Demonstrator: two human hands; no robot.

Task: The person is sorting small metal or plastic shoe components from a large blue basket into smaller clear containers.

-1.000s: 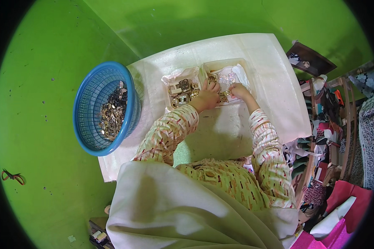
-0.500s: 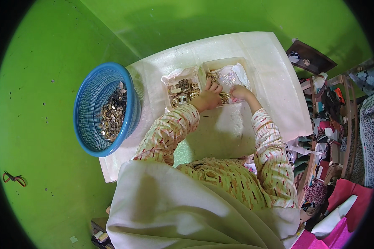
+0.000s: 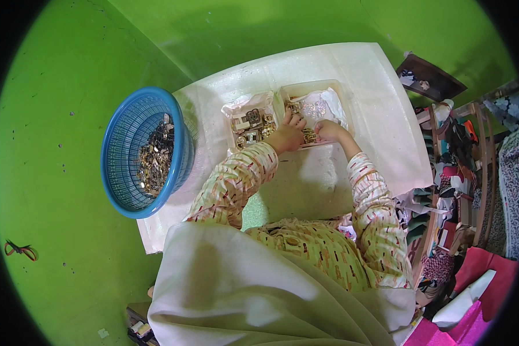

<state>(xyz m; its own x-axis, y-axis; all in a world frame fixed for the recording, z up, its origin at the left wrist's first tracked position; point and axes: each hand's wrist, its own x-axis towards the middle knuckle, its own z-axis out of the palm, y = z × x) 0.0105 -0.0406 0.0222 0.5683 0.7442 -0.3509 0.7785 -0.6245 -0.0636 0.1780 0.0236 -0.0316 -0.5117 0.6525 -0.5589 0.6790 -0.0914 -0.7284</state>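
Observation:
My left hand [image 3: 288, 135] lies over the near left part of a clear plastic box [image 3: 349, 104], fingers apart and bent down onto gold-coloured metal pieces [image 3: 309, 136]. Beside it, inside the same box, my right hand [image 3: 330, 131] is closed, with its fingertips drawn together against those gold pieces. What it pinches is too small to make out. Toward the back of the box are white lining and small glittering bits [image 3: 314, 108]. Directly left stands a second box [image 3: 230, 113], lined in white and filled with metal buckles [image 3: 253, 118] in gold and dark tones.
A blue plastic basket [image 3: 184, 161] with a heap of dark and gold metal pieces sits at the left end of the white table [image 3: 375, 75]. Green walls [image 3: 52, 144] rise behind and left. On the right, a wooden rack [image 3: 482, 173] is crammed with fabrics.
My right hand has shifted slightly left and turned, its fingers drawing in over the gold pieces. My left hand has moved only a little; its fingers still rest in the box.

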